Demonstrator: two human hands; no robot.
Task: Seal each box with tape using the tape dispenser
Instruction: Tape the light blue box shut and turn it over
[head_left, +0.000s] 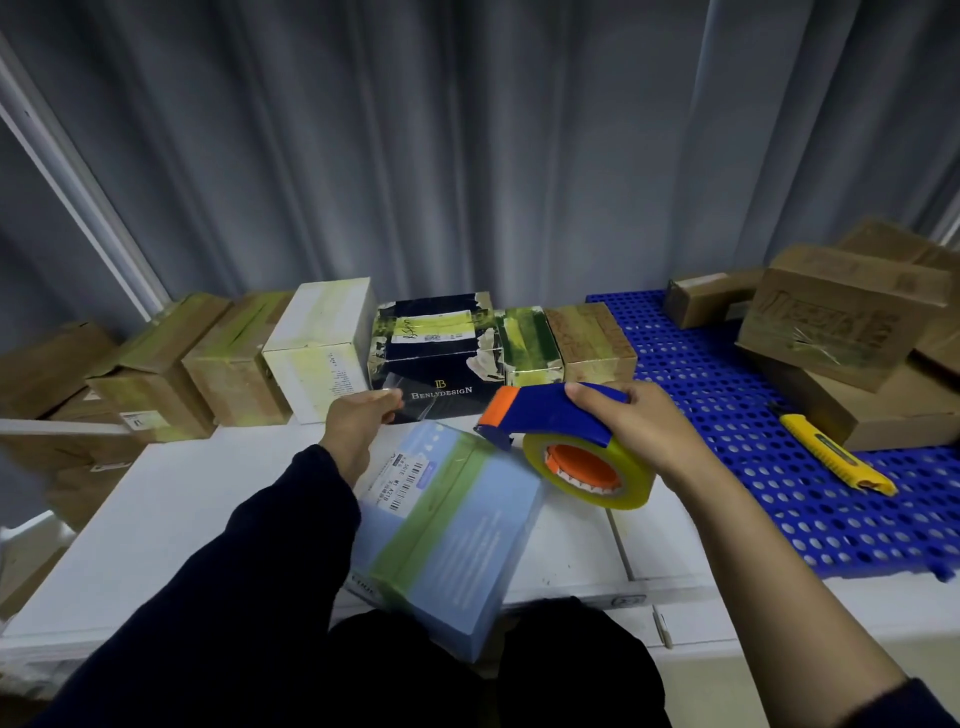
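A light blue box (457, 540) with a yellowish tape band across its top lies tilted on the white table (171, 509), its near end hanging over the front edge. My left hand (363, 421) grips the box's far left corner. My right hand (623, 431) holds the blue and orange tape dispenser (545, 415) by its handle, just above the box's far right corner. Its roll of yellowish tape (592, 467) hangs below the handle.
A row of taped boxes lines the back: brown ones (234, 358), a white one (322, 343), a black one (436, 353) and a small brown one (592, 338). A blue perforated mat (737, 415) at right carries a yellow utility knife (836, 452) and stacked cardboard boxes (841, 317).
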